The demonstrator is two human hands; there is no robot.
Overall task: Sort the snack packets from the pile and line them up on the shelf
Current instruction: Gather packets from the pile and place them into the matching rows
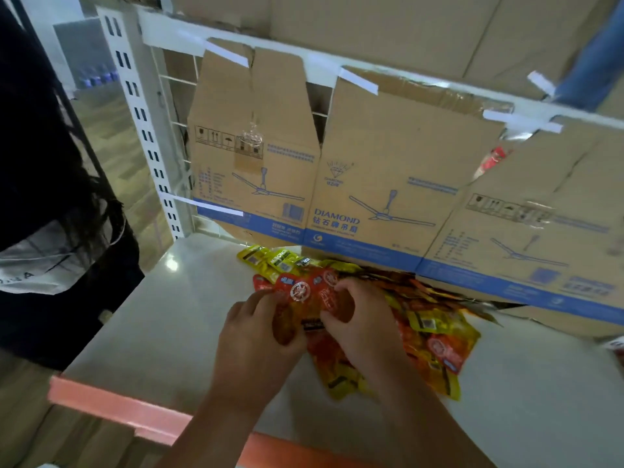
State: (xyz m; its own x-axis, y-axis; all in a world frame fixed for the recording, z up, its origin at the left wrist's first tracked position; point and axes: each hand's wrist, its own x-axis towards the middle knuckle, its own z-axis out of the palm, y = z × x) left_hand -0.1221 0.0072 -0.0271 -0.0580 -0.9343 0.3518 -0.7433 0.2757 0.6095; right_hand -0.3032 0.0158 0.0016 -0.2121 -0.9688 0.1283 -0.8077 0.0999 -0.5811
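Currently gripping red-orange snack packets [309,298] with left hand [260,329] and right hand [361,319] close together, fingers curled round them, low over white shelf [189,332]. Lying just right: mixed packet pile [435,336], print unreadable. Standing behind, taped: cardboard panels [388,184] reading "DIAMOND", showing ceiling-fan drawings.

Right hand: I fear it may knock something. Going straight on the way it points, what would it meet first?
The right hand already pinches a packet; past it, probably the red row behind, then the cardboard. Depth is unclear.
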